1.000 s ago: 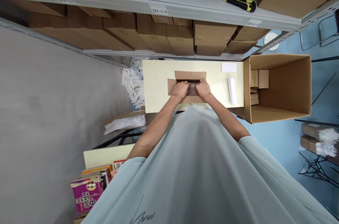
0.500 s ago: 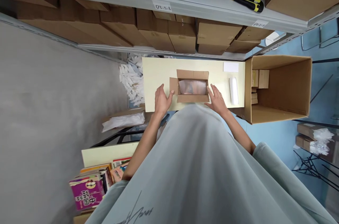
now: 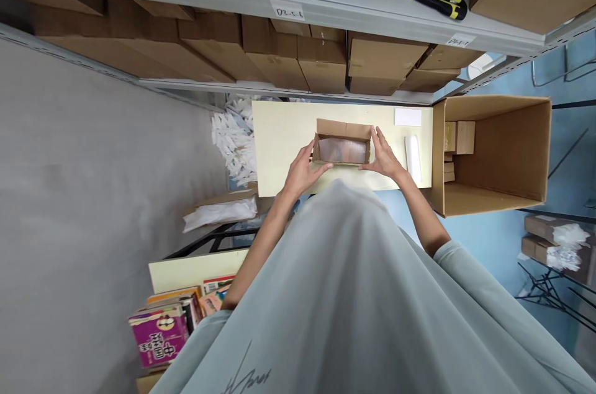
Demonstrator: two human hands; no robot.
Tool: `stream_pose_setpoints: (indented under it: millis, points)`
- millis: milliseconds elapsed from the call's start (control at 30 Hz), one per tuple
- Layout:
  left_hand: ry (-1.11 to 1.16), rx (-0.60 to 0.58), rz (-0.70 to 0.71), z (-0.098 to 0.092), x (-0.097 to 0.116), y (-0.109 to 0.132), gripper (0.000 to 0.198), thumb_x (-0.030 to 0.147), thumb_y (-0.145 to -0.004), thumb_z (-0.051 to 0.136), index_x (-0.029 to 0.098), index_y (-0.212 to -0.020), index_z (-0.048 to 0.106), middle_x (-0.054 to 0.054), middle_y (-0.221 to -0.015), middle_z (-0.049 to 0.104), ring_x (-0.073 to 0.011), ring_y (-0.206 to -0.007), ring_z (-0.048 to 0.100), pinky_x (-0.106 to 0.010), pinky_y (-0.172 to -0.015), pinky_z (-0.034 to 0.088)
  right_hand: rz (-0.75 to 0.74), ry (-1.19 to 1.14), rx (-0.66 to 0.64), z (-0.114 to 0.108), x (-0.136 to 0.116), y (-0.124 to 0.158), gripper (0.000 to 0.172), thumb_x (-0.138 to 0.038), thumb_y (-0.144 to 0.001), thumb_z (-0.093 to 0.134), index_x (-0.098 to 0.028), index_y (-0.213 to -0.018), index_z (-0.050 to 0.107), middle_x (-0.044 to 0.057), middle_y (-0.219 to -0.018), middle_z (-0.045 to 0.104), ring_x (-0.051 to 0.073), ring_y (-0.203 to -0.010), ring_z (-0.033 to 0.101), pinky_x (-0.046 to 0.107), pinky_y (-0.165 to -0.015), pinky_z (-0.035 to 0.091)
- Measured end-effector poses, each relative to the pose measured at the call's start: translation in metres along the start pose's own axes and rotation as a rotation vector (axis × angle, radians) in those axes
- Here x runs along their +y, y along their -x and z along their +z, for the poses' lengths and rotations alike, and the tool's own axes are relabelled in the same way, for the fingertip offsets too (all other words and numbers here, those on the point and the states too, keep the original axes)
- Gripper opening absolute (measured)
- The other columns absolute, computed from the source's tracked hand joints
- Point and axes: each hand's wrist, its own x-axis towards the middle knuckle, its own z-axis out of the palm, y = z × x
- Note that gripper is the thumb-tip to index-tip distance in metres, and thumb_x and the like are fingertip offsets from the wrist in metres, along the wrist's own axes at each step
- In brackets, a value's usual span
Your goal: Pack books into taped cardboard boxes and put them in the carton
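A small open cardboard box [image 3: 344, 128] sits on the pale yellow tabletop in front of me, its far flap standing out. Inside lies something wrapped in clear plastic [image 3: 342, 150]; its contents are too blurred to name. My left hand [image 3: 300, 174] holds the box's left end, thumb along the near side. At the right end, my right hand [image 3: 384, 157] grips the box with its fingers up the side and its thumb at the near corner. The left and near flaps do not show clearly.
On the tabletop [image 3: 279, 133], right of the box, lie a white roll [image 3: 412, 157] and a white label stack [image 3: 408, 116]. A large open carton [image 3: 503, 152] with several small boxes adjoins. A shelf [image 3: 186, 0] of boxes runs behind; books [image 3: 161, 335] stand lower left.
Both hands have closed in on the box ends. The left and near flaps, spread out before, are now folded up or hidden. The box has shifted slightly right.
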Motion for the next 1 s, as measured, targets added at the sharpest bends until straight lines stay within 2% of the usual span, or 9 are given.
stream_pose_setpoints:
  millis: [167,267,400,533,667,767,867,933,1000]
  points:
    - [0.007,-0.037,-0.008,-0.006,-0.008,0.003,0.100,0.049,-0.091,0.088,0.028,-0.176,0.040,-0.015,-0.160,0.060,-0.0286,-0.124,0.074,-0.043,-0.113,0.060,-0.019,-0.019,-0.034,0.008,-0.003,0.006,0.166,-0.048,-0.068,0.109,-0.030,-0.185,-0.007,0.024,-0.191,-0.009,0.048,-0.178,0.012,0.070,-0.137,0.033]
    - [-0.017,-0.040,0.011,-0.006,-0.005,0.007,0.079,0.040,-0.097,0.079,0.029,-0.170,0.050,-0.012,-0.158,0.060,-0.0259,-0.122,0.074,-0.041,-0.114,0.060,-0.009,-0.021,-0.010,0.014,-0.005,0.013,0.166,-0.047,-0.067,0.110,-0.030,-0.185,-0.007,0.025,-0.190,-0.014,0.050,-0.177,0.016,0.070,-0.135,0.036]
    - [-0.100,-0.067,0.037,-0.006,0.002,0.012,0.034,0.029,-0.098,0.072,0.028,-0.132,0.078,-0.009,-0.168,0.054,-0.0280,-0.135,0.070,-0.042,-0.121,0.057,-0.018,0.005,-0.005,0.020,-0.009,0.023,0.163,-0.048,-0.070,0.108,-0.030,-0.185,-0.007,0.025,-0.190,-0.013,0.049,-0.178,0.011,0.071,-0.135,0.034]
    - [-0.165,-0.118,0.049,-0.006,0.007,0.017,0.021,0.022,-0.097,0.065,0.028,-0.110,0.079,-0.004,-0.170,0.057,-0.0293,-0.142,0.067,-0.047,-0.125,0.054,-0.023,-0.003,0.001,0.021,-0.009,0.026,0.157,-0.055,-0.075,0.104,-0.031,-0.185,-0.005,0.023,-0.191,-0.011,0.047,-0.179,0.006,0.071,-0.136,0.031]
    - [-0.162,-0.170,0.088,-0.002,0.008,0.015,0.017,0.027,-0.100,0.064,0.026,-0.115,0.073,-0.011,-0.149,0.073,-0.0314,-0.139,0.068,-0.049,-0.124,0.054,0.015,-0.067,0.017,0.016,-0.006,0.016,0.159,-0.059,-0.076,0.101,-0.024,-0.185,-0.009,0.026,-0.191,-0.011,0.046,-0.179,0.007,0.068,-0.137,0.033]
    - [-0.134,-0.171,0.038,0.004,0.007,0.005,0.022,0.032,-0.106,0.058,0.025,-0.125,0.068,-0.013,-0.137,0.078,-0.0311,-0.131,0.072,-0.047,-0.118,0.056,0.011,-0.102,0.038,0.009,-0.005,0.003,0.155,-0.058,-0.080,0.099,-0.024,-0.184,-0.010,0.025,-0.191,-0.002,0.045,-0.178,0.011,0.065,-0.137,0.034]
    - [-0.121,-0.081,0.011,0.009,0.004,-0.011,0.044,0.034,-0.107,0.058,0.020,-0.148,0.058,-0.019,-0.149,0.070,-0.0332,-0.137,0.069,-0.050,-0.120,0.055,-0.005,-0.112,0.092,0.004,-0.007,-0.008,0.141,-0.054,-0.087,0.093,-0.024,-0.185,-0.004,0.024,-0.186,0.026,0.043,-0.172,0.030,0.062,-0.135,0.038]
    - [-0.133,0.002,0.008,0.010,0.003,-0.022,0.071,0.035,-0.103,0.066,0.016,-0.167,0.041,-0.025,-0.163,0.056,-0.0373,-0.149,0.061,-0.053,-0.124,0.053,0.011,-0.099,0.147,0.001,-0.008,-0.013,0.122,-0.051,-0.094,0.086,-0.022,-0.185,0.009,0.023,-0.172,0.047,0.041,-0.160,0.047,0.060,-0.130,0.043]
    - [-0.143,0.042,0.029,0.008,0.003,-0.034,0.093,0.035,-0.098,0.075,0.016,-0.176,0.028,-0.028,-0.176,0.039,-0.0413,-0.159,0.051,-0.055,-0.126,0.051,0.021,-0.071,0.189,-0.001,-0.009,-0.014,0.093,-0.046,-0.100,0.078,-0.018,-0.177,0.035,0.021,-0.154,0.062,0.038,-0.146,0.058,0.057,-0.126,0.047]
